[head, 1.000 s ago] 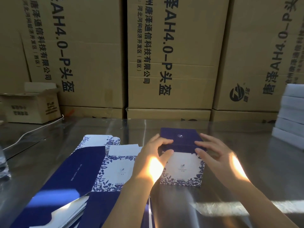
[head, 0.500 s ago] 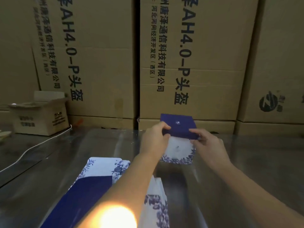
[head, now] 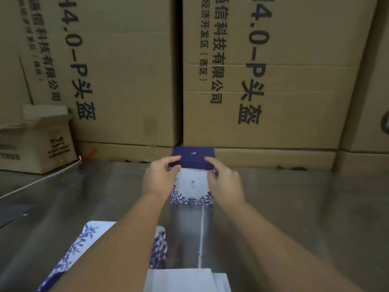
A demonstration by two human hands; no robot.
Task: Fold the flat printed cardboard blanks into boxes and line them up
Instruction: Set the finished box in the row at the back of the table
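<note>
Looming brown cartons [head: 294,106] just behind the box [head: 192,186], flat blanks [head: 93,232] nearer.

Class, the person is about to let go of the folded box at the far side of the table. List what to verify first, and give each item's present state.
1. Grip: left hand and right hand both pinch the folded box by its navy lid: ok.
2. Box upright, base on the steel table: ok.
3. Lid fully closed: cannot tell, the fingers cover its front edge.
4. Gap to the large cartons behind: cannot tell.
5. Row of finished boxes to align with: none in view, cannot tell.
6. Flat blanks at the near edge for the next fold: ok.
</note>
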